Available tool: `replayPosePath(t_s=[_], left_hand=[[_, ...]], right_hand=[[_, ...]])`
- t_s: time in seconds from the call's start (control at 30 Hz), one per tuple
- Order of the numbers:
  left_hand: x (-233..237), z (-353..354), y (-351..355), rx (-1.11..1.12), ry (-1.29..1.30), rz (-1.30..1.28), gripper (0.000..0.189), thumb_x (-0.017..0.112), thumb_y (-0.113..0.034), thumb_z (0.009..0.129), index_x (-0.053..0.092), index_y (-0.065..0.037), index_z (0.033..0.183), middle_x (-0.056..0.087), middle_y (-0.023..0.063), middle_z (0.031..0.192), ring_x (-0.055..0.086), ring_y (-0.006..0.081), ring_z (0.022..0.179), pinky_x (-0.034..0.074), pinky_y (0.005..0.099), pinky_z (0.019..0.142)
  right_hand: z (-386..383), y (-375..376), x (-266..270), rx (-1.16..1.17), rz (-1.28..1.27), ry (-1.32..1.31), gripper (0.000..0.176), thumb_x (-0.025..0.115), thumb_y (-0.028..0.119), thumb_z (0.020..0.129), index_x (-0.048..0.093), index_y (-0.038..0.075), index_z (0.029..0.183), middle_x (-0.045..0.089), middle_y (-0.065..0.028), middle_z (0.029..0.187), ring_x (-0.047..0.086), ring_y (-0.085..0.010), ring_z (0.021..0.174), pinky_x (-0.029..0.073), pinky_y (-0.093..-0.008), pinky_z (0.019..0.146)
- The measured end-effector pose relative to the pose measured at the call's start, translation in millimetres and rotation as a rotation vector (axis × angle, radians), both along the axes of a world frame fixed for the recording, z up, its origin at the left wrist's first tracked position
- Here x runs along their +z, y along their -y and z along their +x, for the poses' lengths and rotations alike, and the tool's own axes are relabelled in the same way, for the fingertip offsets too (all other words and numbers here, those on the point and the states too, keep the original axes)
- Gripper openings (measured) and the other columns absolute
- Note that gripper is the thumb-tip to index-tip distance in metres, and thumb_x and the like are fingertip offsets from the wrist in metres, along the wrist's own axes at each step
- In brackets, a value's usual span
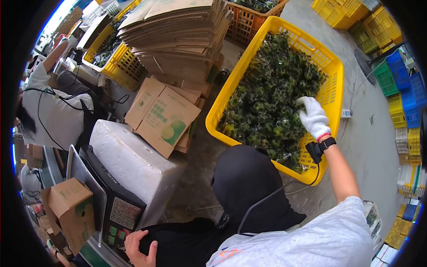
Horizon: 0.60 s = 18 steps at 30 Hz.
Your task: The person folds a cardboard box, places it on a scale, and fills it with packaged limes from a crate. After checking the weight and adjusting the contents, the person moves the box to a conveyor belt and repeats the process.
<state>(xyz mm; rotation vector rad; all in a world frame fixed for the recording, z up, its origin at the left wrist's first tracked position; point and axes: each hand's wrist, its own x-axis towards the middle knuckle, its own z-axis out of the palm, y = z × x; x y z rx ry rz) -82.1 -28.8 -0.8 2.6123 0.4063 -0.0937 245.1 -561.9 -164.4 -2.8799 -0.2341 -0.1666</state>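
My right hand (314, 117), in a white knitted glove, reaches into a yellow plastic crate (215, 116) at its right side. Its fingers curl down into a heap of dark green pieces in clear film (271, 84); what lies between them, if anything, is hidden. My left hand (141, 249) is bare, at the bottom left, with thumb and fingers apart and nothing held. Close to it is the keypad of a black electronic scale (124, 212). An open cardboard carton (73, 213) stands at the scale's metal platter (106, 187).
A white foam block (129, 160) sits beside the scale. Flat printed cartons (164, 113) lean near a tall cardboard stack (173, 31). Another filled yellow crate (122, 62) and an orange crate (244, 24) stand behind. A person (55, 111) sits at the left. Crates line the right.
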Motion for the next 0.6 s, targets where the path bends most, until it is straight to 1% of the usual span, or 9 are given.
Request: replayPosePath(t_s=[0.07, 0.13, 0.2, 0.23, 0.4, 0.47, 0.5, 0.53, 0.6], left_hand=[[1, 5, 3, -0.001, -0.006, -0.003, 0.033, 0.078, -0.016, 0.076, 0.069, -0.001, 0.105, 0.068, 0.0139, 0.106, 0.061, 0.0332, 0.104, 0.045, 0.0404, 0.096], [1, 7, 5, 0.0, -0.009, -0.004, 0.033, 0.078, -0.015, 0.076, 0.069, -0.001, 0.105, 0.068, 0.014, 0.106, 0.061, 0.0333, 0.104, 0.045, 0.0404, 0.096], [0, 6, 4, 0.0, -0.008, 0.011, 0.032, 0.078, -0.014, 0.077, 0.069, -0.001, 0.105, 0.068, 0.0141, 0.106, 0.061, 0.0332, 0.104, 0.045, 0.04, 0.096], [0, 5, 4, 0.003, -0.012, 0.018, 0.032, 0.078, -0.014, 0.077, 0.069, -0.001, 0.105, 0.068, 0.0141, 0.106, 0.061, 0.0332, 0.104, 0.045, 0.04, 0.096], [-2, 2, 1, 0.026, -0.004, -0.002, 0.03, 0.077, -0.013, 0.077, 0.068, -0.001, 0.104, 0.068, 0.0143, 0.105, 0.061, 0.0326, 0.104, 0.045, 0.04, 0.096], [0, 3, 2, 0.02, -0.014, -0.002, 0.03, 0.077, -0.012, 0.078, 0.068, -0.001, 0.104, 0.068, 0.0143, 0.105, 0.061, 0.0326, 0.104, 0.045, 0.0399, 0.096], [-1, 5, 3, 0.016, -0.014, -0.002, 0.03, 0.077, -0.012, 0.078, 0.068, 0.0, 0.104, 0.068, 0.0144, 0.105, 0.061, 0.0325, 0.103, 0.045, 0.0399, 0.096], [-1, 6, 3, 0.014, -0.017, -0.01, 0.03, 0.077, -0.012, 0.078, 0.068, 0.0, 0.104, 0.068, 0.0144, 0.105, 0.061, 0.0325, 0.103, 0.045, 0.0399, 0.096], [-1, 5, 2, -0.002, -0.007, 0.01, 0.03, 0.076, -0.012, 0.078, 0.068, 0.0, 0.104, 0.068, 0.0144, 0.104, 0.061, 0.0326, 0.103, 0.045, 0.0396, 0.096]], right_hand=[[3, -29, 7, 0.201, 0.262, -0.2, 0.033, 0.066, 0.013, 0.085, 0.064, 0.011, 0.119, 0.064, -0.0157, 0.116, 0.06, -0.0377, 0.112, 0.05, -0.0449, 0.096], [9, -61, -2, 0.299, 0.043, -0.276, 0.046, 0.071, 0.021, 0.085, 0.06, 0.012, 0.129, 0.064, -0.0169, 0.12, 0.059, -0.0381, 0.116, 0.05, -0.0452, 0.097], [12, -93, -8, 0.158, -0.02, -0.3, 0.066, 0.077, 0.029, 0.082, 0.051, 0.015, 0.141, 0.062, -0.0193, 0.125, 0.057, -0.0394, 0.12, 0.051, -0.0458, 0.099], [20, -99, -18, 0.11, -0.017, -0.39, 0.081, 0.082, 0.035, 0.079, 0.043, 0.016, 0.148, 0.059, -0.0208, 0.13, 0.055, -0.0408, 0.124, 0.05, -0.0468, 0.102], [42, -104, -35, 0.05, -0.042, -0.529, 0.083, 0.085, 0.04, 0.074, 0.046, 0.016, 0.144, 0.054, -0.0193, 0.137, 0.053, -0.0391, 0.129, 0.048, -0.0482, 0.103], [46, -87, -47, 0.244, 0.19, -0.495, 0.08, 0.084, 0.04, 0.075, 0.047, 0.015, 0.142, 0.059, -0.0183, 0.13, 0.058, -0.0395, 0.121, 0.05, -0.0472, 0.101], [44, -78, -38, 0.197, 0.201, -0.631, 0.068, 0.077, 0.041, 0.085, 0.049, 0.014, 0.141, 0.066, -0.0134, 0.117, 0.068, -0.0321, 0.1, 0.056, -0.0412, 0.089], [43, -72, -36, 0.192, 0.194, -0.635, 0.068, 0.077, 0.041, 0.085, 0.049, 0.014, 0.141, 0.066, -0.0134, 0.117, 0.068, -0.0321, 0.1, 0.056, -0.0412, 0.089], [41, -54, -35, -0.282, 0.685, -0.839, 0.06, 0.07, 0.043, 0.091, 0.05, 0.014, 0.14, 0.07, -0.0081, 0.106, 0.069, -0.0214, 0.082, 0.058, -0.0341, 0.076]])
